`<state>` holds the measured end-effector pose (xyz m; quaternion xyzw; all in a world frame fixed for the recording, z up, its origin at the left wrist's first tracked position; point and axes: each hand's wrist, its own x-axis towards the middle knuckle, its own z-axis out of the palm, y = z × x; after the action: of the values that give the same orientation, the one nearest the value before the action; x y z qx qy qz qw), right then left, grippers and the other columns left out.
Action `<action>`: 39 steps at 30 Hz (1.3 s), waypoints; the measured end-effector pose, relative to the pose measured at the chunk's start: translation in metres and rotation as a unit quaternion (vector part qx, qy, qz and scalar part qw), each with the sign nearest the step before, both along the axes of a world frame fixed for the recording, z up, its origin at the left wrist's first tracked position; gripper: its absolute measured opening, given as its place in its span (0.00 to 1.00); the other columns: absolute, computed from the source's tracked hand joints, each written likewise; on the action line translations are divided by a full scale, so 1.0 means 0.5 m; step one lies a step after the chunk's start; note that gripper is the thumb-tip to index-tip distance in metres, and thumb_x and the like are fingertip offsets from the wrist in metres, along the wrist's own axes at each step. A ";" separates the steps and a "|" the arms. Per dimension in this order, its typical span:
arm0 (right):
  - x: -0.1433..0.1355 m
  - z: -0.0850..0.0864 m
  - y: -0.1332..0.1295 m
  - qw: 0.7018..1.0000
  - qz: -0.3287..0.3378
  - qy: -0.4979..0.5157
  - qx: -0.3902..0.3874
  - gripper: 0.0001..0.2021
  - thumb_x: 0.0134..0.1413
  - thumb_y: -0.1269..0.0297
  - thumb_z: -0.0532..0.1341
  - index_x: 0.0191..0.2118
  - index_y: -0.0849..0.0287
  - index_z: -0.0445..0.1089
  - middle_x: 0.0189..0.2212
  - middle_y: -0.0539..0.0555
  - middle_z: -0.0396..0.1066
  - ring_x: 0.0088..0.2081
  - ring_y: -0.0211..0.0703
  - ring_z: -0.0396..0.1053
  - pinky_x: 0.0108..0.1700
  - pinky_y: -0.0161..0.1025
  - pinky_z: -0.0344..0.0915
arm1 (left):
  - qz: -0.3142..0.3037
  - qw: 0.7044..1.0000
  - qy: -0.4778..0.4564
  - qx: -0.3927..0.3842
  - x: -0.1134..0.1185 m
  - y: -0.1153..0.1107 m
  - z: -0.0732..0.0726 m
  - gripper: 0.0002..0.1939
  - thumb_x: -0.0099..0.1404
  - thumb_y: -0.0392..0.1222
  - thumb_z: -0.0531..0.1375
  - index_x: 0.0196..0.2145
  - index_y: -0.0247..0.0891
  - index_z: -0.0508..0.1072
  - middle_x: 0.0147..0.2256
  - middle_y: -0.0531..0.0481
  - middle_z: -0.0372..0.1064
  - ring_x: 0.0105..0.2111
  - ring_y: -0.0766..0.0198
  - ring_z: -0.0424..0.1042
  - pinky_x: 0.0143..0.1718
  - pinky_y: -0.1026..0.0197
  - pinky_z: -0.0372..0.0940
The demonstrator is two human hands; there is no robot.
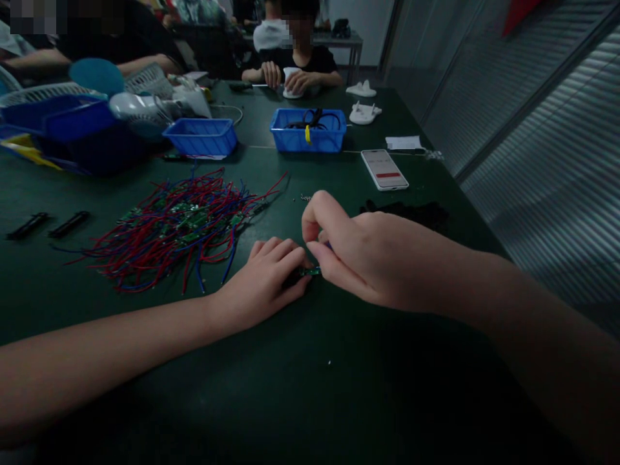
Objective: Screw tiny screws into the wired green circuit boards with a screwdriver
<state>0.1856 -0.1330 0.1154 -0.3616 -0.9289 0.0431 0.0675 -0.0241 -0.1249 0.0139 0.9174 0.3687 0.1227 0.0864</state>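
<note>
My left hand (274, 278) rests low over the table, its fingers closed on a small green circuit board (311, 272) whose end sticks out past the thumb. Just to the right, my right hand (361, 252) is curled with thumb and finger pinched close over the board. A bit of blue shows between its fingers, but what it grips is mostly hidden. Left of my hands lies a tangled heap of red and blue wires (159, 255) with green circuit boards among them. Several tiny metal pieces (305, 197) lie just beyond my right hand.
Two black strips (69, 224) lie at far left, and black parts (416, 214) sit behind my right wrist. Further back are a blue bin (307, 139) of black cables, a smaller blue bin (201, 137) and a phone (385, 169). A person (300, 71) handles a white part opposite.
</note>
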 end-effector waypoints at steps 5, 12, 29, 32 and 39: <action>-0.002 -0.006 0.001 0.990 -0.020 -0.060 0.125 0.19 0.66 0.53 0.44 0.45 0.60 0.64 0.25 0.52 0.69 0.21 0.34 0.61 0.23 0.34 0.41 | 0.003 1.000 0.015 -0.017 0.001 0.001 0.005 0.12 0.69 0.46 0.49 0.44 0.40 0.67 0.44 0.45 0.65 0.44 0.54 0.61 0.45 0.49 0.55; -0.002 -0.010 -0.004 0.967 -0.099 -0.083 0.220 0.21 0.62 0.48 0.47 0.41 0.60 0.66 0.22 0.54 0.68 0.21 0.38 0.63 0.24 0.36 0.38 | 0.003 1.000 0.009 -0.018 0.003 0.001 0.006 0.11 0.69 0.47 0.50 0.43 0.40 0.66 0.43 0.46 0.64 0.42 0.56 0.59 0.42 0.51 0.55; 0.011 -0.007 0.015 0.974 -0.073 -0.077 0.200 0.26 0.62 0.42 0.43 0.36 0.58 0.67 0.20 0.51 0.63 0.19 0.34 0.54 0.25 0.35 0.38 | 0.000 1.000 0.004 -0.002 0.001 0.001 -0.002 0.11 0.69 0.47 0.50 0.45 0.41 0.64 0.42 0.47 0.64 0.43 0.55 0.60 0.42 0.51 0.55; 0.020 -0.008 0.032 0.993 -0.038 -0.046 0.101 0.20 0.62 0.48 0.47 0.39 0.59 0.67 0.21 0.50 0.63 0.19 0.32 0.52 0.25 0.35 0.40 | 0.005 1.000 0.003 0.000 0.002 0.001 -0.003 0.10 0.69 0.47 0.51 0.43 0.41 0.64 0.40 0.48 0.63 0.42 0.55 0.60 0.40 0.52 0.54; 0.024 -0.004 0.038 0.999 0.016 0.037 -0.024 0.13 0.63 0.62 0.47 0.49 0.60 0.58 0.28 0.48 0.67 0.22 0.32 0.57 0.26 0.33 0.46 | 0.008 1.000 0.007 -0.022 0.006 0.000 0.005 0.09 0.68 0.47 0.50 0.40 0.41 0.64 0.40 0.47 0.63 0.41 0.56 0.59 0.40 0.52 0.53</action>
<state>0.1978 -0.1139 0.1131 -0.3466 -0.9300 0.0794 0.0928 -0.0212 -0.1250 0.0162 0.9130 0.3793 0.1089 0.1031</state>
